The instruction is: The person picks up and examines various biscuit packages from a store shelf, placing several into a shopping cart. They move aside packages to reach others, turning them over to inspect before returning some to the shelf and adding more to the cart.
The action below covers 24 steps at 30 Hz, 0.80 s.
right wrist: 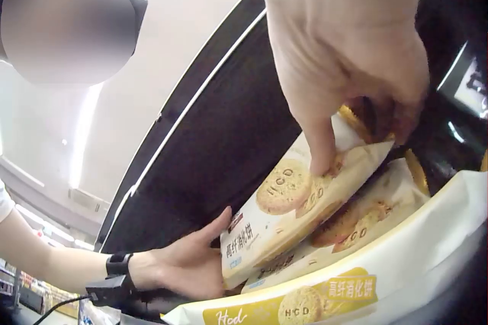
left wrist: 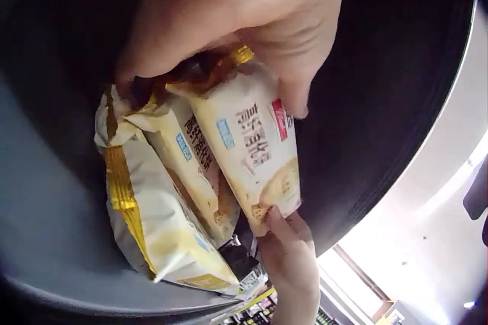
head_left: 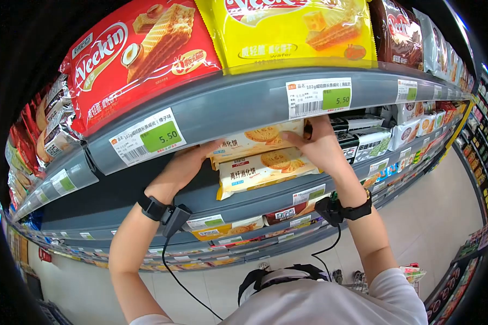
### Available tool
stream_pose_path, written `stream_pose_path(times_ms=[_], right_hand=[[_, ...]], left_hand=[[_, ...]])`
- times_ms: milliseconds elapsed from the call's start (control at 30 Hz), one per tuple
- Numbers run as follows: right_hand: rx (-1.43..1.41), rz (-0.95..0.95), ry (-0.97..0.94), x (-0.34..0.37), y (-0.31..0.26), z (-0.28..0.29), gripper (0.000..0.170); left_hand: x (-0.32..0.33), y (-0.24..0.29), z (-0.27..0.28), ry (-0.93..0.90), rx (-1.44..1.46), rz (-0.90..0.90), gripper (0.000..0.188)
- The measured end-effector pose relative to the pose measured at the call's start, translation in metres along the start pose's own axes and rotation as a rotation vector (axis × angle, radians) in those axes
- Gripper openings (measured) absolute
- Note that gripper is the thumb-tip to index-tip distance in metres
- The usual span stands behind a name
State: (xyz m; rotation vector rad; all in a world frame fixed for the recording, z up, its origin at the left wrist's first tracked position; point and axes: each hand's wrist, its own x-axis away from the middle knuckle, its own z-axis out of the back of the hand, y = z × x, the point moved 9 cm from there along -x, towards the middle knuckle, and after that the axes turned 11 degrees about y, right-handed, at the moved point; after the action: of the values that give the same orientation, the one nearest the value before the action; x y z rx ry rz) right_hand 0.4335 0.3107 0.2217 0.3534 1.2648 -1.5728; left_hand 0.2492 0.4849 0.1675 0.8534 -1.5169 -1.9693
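Note:
Under a shelf lip, both hands hold a cream-and-yellow pack of digestive biscuits (head_left: 257,140) by opposite ends. The left hand (left wrist: 252,12) spans its left end, thumb along one side and fingers reaching round the other. At the other end, the right hand (right wrist: 351,58) grips the pack with its thumb pressed on the printed face; its fingertips are partly hidden behind. A second matching pack (right wrist: 358,226) lies directly beneath the held one. In front of them, a third biscuit pack (head_left: 265,173) sits at the shelf edge.
The grey upper shelf edge (head_left: 228,111) with price tags passes close over both hands. Red wafer bags (head_left: 146,59) and yellow wafer bags (head_left: 293,38) stand above. Dark and white packs (head_left: 368,142) sit right of the biscuits. More stocked shelves lie below, over a tiled floor.

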Motion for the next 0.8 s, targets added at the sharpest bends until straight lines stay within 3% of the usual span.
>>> stream_pose_path(times_ms=[33,67,133,267,333,400,467,500,533,567,600,633,700,800], right_hand=[[-0.146,-0.121,-0.036,0.000,0.005,-0.002,0.056],[-0.149,-0.119,-0.039,0.000,0.005,-0.002,0.056],[-0.376,-0.260,-0.035,0.005,0.013,-0.003,0.061],[-0.317,-0.393,-0.072,0.019,0.009,0.009,0.064],[-0.224,-0.421,-0.084,0.024,0.007,0.016,0.065],[-0.168,-0.315,-0.100,0.025,0.003,0.014,0.062],[0.262,0.020,-0.037,0.026,-0.015,0.019,0.053],[0.337,-0.023,-0.012,0.030,-0.019,0.021,0.042],[0.338,-0.024,-0.009,0.032,-0.022,0.024,0.042],[0.362,0.099,0.042,0.032,-0.034,0.028,0.038],[0.384,0.222,0.092,0.034,-0.046,0.031,0.035],[0.386,0.220,0.093,0.035,-0.047,0.031,0.035],[0.241,0.450,-0.067,0.047,-0.068,0.015,0.031],[0.285,0.400,-0.067,0.062,-0.056,0.001,0.033]], left_hand=[[-0.003,-0.005,0.003,-0.008,0.012,0.011,0.045],[-0.005,-0.010,0.006,-0.003,0.012,0.011,0.045],[0.001,0.010,-0.001,-0.042,0.477,0.066,0.053],[-0.004,0.012,0.003,-0.036,0.521,0.038,0.056],[-0.019,-0.011,0.012,-0.006,0.503,0.053,0.053],[-0.025,-0.025,0.016,0.021,0.482,0.068,0.050],[-0.027,-0.025,0.011,0.040,0.215,0.001,0.040],[-0.024,-0.021,0.005,0.038,0.213,0.000,0.040],[-0.019,-0.024,-0.001,0.056,0.220,0.096,0.036],[-0.015,-0.029,-0.005,0.075,0.228,0.192,0.032],[-0.014,-0.029,-0.009,0.073,0.228,0.190,0.032],[-0.014,-0.034,-0.010,0.100,0.217,0.225,0.032],[-0.009,-0.038,-0.013,0.145,0.253,0.325,0.031],[-0.006,-0.036,-0.023,0.086,0.321,0.439,0.029]])
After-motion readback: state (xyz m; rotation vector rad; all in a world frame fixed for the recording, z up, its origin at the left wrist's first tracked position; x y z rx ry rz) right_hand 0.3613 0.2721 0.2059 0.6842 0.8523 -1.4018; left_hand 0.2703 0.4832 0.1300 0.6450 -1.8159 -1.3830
